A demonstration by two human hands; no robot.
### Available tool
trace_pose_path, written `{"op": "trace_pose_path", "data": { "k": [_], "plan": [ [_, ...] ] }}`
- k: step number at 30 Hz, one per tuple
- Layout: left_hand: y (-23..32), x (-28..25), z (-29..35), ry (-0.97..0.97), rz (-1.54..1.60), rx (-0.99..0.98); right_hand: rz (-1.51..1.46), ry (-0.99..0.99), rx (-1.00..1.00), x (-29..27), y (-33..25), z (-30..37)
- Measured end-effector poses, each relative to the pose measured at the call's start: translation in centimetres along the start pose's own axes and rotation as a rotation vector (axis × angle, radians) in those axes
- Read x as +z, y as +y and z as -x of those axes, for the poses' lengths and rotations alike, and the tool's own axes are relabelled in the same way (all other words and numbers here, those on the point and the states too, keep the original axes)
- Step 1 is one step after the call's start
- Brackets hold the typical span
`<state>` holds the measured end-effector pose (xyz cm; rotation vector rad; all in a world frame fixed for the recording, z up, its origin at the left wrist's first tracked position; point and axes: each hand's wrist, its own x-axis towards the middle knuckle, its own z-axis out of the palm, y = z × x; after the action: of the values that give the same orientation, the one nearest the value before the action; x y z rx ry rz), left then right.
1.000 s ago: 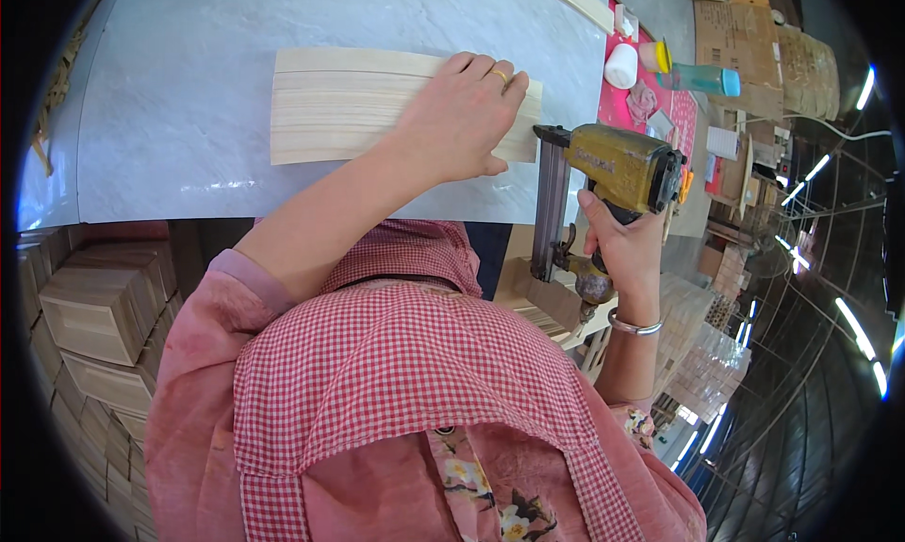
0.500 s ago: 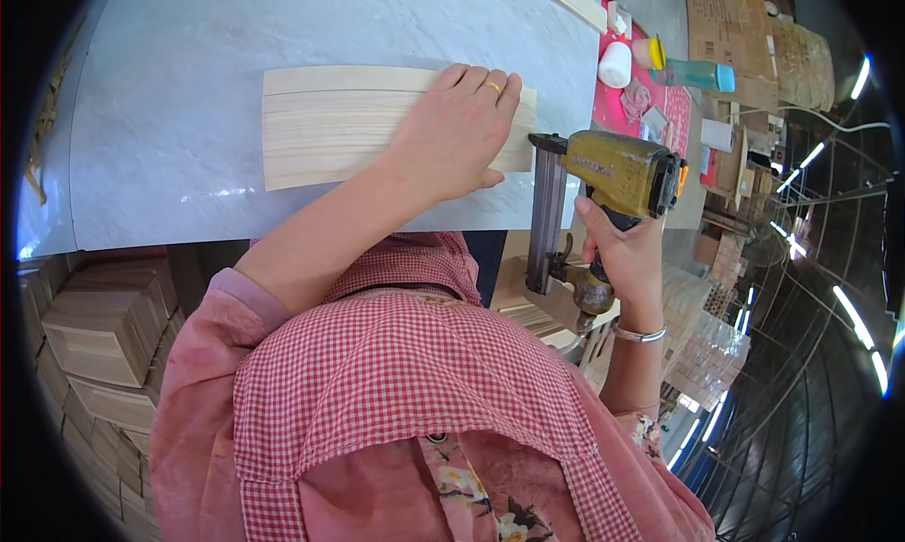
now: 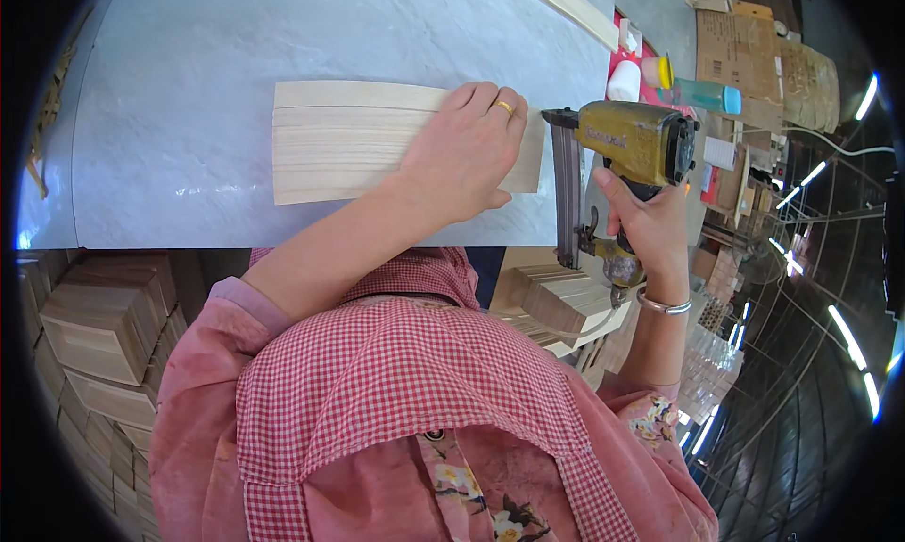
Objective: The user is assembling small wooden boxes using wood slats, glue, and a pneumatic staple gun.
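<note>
A flat rectangle of pale wooden boards [image 3: 339,141], with lines running along its length, lies on the table. My left hand [image 3: 464,156] spans its right part, fingertips over the far edge and thumb at the near edge. In my right hand [image 3: 650,223] is a pneumatic nail gun [image 3: 622,141] with a dull yellow body and a dark magazine, held by its handle. Its nose points left beside the boards' right end, near the far corner; whether it touches the wood I cannot tell.
The table [image 3: 189,99] has a pale marbled top. A long wooden strip [image 3: 566,9] lies at its far right. Beyond stand a white bottle [image 3: 624,80] and a teal bottle [image 3: 702,95]. Wooden pieces are stacked lower left [image 3: 104,320] and under the right side [image 3: 556,302].
The nail gun and my right hand have moved away from me and rightward, the nose passing along the boards' right end toward the far corner. My left hand keeps its place on the boards.
</note>
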<state>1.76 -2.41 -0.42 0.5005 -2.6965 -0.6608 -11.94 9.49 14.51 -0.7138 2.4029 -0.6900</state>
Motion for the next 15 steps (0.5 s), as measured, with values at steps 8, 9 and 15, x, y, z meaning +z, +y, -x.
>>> {"op": "trace_pose_path", "data": {
  "k": [8, 9, 15],
  "plan": [
    [-0.1, 0.3, 0.0, 0.032, -0.017, 0.01, 0.109, -0.047, 0.054, -0.6, -1.0, -1.1],
    [-0.1, 0.2, 0.0, 0.032, -0.018, 0.013, 0.107, -0.044, 0.054, -0.9, -1.0, -1.3],
    [0.0, -0.8, 0.7, -0.019, -0.012, 0.002, 0.224, -0.129, -0.004, -2.3, -0.8, -3.0]
  ]
}}
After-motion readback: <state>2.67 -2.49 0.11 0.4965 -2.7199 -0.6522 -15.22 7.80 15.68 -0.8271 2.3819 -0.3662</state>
